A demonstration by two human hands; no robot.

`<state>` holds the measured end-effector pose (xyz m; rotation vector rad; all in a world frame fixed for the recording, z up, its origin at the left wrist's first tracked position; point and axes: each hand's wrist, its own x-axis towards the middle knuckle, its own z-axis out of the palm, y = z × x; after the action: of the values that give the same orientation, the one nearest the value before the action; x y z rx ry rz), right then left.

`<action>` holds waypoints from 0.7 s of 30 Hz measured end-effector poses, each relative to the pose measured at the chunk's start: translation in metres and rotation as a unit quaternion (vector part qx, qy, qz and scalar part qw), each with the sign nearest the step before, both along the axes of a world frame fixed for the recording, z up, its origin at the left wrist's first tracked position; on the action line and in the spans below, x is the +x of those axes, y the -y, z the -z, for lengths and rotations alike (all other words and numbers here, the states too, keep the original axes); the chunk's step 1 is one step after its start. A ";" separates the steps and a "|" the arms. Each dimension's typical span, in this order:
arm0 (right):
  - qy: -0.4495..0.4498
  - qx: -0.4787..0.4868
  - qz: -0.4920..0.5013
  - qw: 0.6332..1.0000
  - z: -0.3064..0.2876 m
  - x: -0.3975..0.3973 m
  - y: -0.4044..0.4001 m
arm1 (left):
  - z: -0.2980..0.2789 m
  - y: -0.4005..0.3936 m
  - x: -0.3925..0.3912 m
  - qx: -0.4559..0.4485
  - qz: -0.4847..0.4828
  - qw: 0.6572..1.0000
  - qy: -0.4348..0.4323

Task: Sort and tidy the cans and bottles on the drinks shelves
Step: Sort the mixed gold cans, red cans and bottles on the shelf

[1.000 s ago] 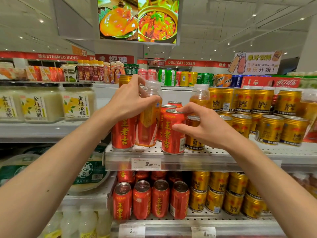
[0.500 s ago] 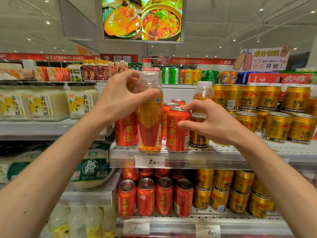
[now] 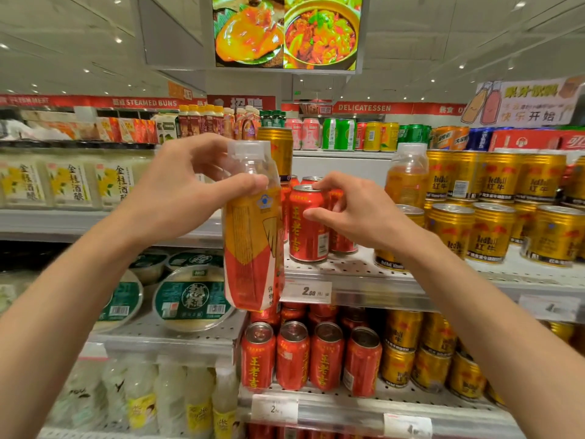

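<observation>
Orange-labelled clear bottle (image 3: 253,229), pinched at the neck by left hand (image 3: 177,198), clear of the shelf edge (image 3: 348,280); red can (image 3: 308,224) on that shelf, clasped by right hand (image 3: 354,210) (slip risk: neck-only pinch, toppling neighbouring cans).

Hands: two, left hand (image 3: 177,198), right hand (image 3: 357,213).
Orange bottles: two, one (image 3: 253,236) in left hand, one (image 3: 406,179) on shelf beyond right hand.
Red cans below hands, front row (image 3: 310,356): four; more behind, uncountable.
Red cans at right hand (image 3: 308,226): at least three, some hidden.
Gold cans (image 3: 493,229) right of right hand: many, count unclear.
Round green-lidded tubs (image 3: 193,299) under left hand: about four.
</observation>
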<state>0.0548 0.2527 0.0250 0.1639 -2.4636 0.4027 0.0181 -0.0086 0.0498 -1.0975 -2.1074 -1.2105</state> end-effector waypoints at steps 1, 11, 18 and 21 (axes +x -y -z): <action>-0.003 0.004 0.008 1.000 0.002 -0.004 0.002 | 0.001 0.002 0.000 -0.003 -0.004 1.000 -0.001; -0.071 -0.050 0.028 0.996 0.017 -0.002 0.012 | 0.015 0.003 -0.004 0.001 -0.001 1.000 0.008; 0.111 -0.205 -0.118 0.965 0.043 0.057 0.012 | 0.031 -0.014 -0.002 0.013 0.049 0.998 0.044; 0.154 -0.229 -0.135 0.952 0.062 0.061 0.020 | 0.037 -0.028 0.001 0.004 0.065 0.997 0.051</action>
<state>0.1161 0.2322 -0.0369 0.2596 -2.5723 1.1831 0.0186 0.0189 0.0129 -1.2083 -2.1338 -1.3598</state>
